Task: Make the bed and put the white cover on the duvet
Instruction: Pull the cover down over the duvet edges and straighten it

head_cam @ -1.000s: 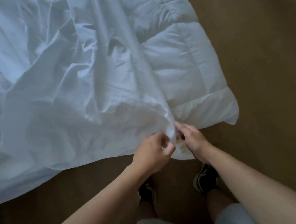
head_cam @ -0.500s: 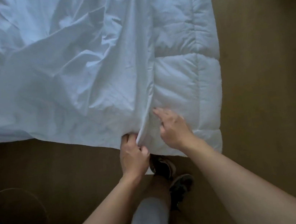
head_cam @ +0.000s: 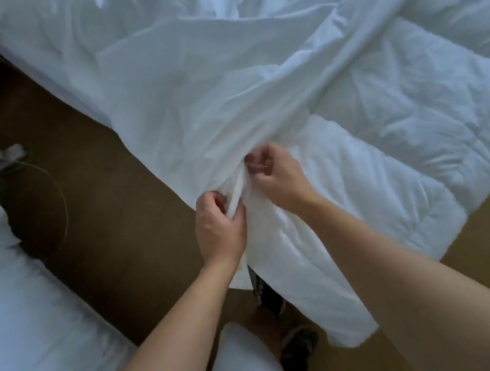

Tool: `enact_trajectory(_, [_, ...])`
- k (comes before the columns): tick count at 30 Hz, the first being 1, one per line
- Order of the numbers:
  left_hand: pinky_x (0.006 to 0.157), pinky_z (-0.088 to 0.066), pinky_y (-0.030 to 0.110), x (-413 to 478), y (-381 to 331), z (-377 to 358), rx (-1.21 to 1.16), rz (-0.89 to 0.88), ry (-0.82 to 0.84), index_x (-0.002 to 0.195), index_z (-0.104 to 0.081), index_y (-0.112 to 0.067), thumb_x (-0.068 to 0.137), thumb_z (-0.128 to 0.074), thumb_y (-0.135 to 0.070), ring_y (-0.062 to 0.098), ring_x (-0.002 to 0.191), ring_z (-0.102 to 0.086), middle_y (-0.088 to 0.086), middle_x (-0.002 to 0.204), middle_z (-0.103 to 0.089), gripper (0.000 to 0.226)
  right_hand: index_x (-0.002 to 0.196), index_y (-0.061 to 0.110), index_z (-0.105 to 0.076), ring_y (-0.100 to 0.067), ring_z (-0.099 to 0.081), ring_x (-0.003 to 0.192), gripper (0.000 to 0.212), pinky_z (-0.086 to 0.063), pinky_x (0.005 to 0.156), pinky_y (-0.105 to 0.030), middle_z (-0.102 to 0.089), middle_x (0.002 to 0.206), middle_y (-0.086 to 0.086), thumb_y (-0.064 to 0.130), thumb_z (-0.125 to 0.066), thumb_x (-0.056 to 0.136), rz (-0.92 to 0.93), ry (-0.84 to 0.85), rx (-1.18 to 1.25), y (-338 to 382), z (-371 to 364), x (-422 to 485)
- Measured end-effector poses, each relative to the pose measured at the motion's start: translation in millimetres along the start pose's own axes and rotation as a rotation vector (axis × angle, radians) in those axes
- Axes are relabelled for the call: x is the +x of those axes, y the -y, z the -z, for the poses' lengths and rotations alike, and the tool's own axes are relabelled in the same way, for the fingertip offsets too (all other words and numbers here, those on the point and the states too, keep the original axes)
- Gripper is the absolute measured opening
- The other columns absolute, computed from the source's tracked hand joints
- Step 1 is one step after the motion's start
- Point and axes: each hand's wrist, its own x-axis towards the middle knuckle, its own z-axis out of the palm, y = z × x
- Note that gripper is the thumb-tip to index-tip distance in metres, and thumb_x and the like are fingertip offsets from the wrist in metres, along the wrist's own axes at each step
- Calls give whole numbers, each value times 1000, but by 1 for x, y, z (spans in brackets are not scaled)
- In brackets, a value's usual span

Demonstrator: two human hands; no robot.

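Observation:
A quilted white duvet (head_cam: 403, 139) lies spread on the brown floor, its near corner reaching my feet. The thin, wrinkled white cover (head_cam: 193, 83) lies over its left part. My left hand (head_cam: 219, 223) pinches a bunched edge of the cover at the duvet's near edge. Just above and to the right, my right hand (head_cam: 277, 178) has its fingers curled into the same bunched edge, where cover and duvet meet. Which layer the right fingers hold is hidden by the folds.
A bed with white sheets (head_cam: 14, 309) fills the lower left. On the brown floor (head_cam: 113, 233) between it and the duvet lie a thin cable loop (head_cam: 60, 209) and a small grey object (head_cam: 3, 155). My legs and dark shoes (head_cam: 293, 347) stand below the hands.
The view has swung, so the duvet now runs diagonally and the bed shows at left. Both hands have moved along the cover's edge, and the right hand has gone from flat on the duvet to curled.

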Motion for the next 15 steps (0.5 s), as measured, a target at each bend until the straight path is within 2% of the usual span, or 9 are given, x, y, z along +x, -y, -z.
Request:
enact_trajectory(2, [58,-36,33,-6,0,0,30,-12,-65,83,-48,-16,85,-69,-10,23,64,-50,-8,69,-49,21,85,21,-65,-17,-66,84,8,-54,79,-36,-71,87,1,16,-70,81,249,-15,-318,-19,11,-6])
enact_trajectory(3, [55,-34,32,-11,2,0,27,-9,-106,81,-46,-15,86,-67,-6,21,59,-47,-9,65,-47,24,93,18,-70,-23,-65,97,13,-53,86,-40,-72,99,-2,26,-70,83,431,15,-494,-28,13,-10])
enact_trajectory(5, [52,-36,32,-20,1,2,-17,18,-197,80,-44,-14,90,-67,-7,10,55,-46,-9,64,-47,26,119,20,-68,-35,-52,126,40,-43,104,-47,-61,131,-8,43,-64,87,726,122,-780,-40,10,-16])
enact_trajectory(7, [54,-39,34,-20,-6,4,-77,43,-304,81,-45,-13,93,-68,-14,6,56,-46,-9,67,-48,26,137,30,-57,-40,-39,138,56,-31,114,-54,-47,148,-11,58,-57,88,831,188,-953,-31,7,-12])
enact_trajectory(9, [55,-40,36,-12,-11,8,-99,44,-395,83,-46,-10,93,-70,-20,7,56,-43,-9,69,-47,27,144,37,-46,-40,-36,139,69,-26,115,-58,-43,150,-10,68,-54,83,772,293,-1088,-14,3,4])
enact_trajectory(11, [55,-40,34,-4,-17,16,-89,16,-453,84,-47,-6,91,-71,-19,11,57,-39,-5,69,-45,28,147,42,-38,-36,-37,135,75,-30,108,-55,-43,150,-6,72,-51,79,625,399,-1255,1,0,18])
enact_trajectory(13, [52,-35,25,-2,-22,25,-89,-43,-504,83,-47,-5,90,-67,-20,10,56,-38,-5,67,-42,26,148,41,-38,-32,-38,134,74,-29,102,-52,-44,148,-3,70,-47,80,473,498,-1411,14,1,29])
enact_trajectory(15, [50,-29,16,-3,-27,29,-114,-78,-514,82,-45,-8,88,-65,-21,5,55,-39,-10,66,-39,24,148,38,-42,-30,-38,138,70,-27,107,-52,-45,149,-3,66,-46,83,362,598,-1548,24,4,38])
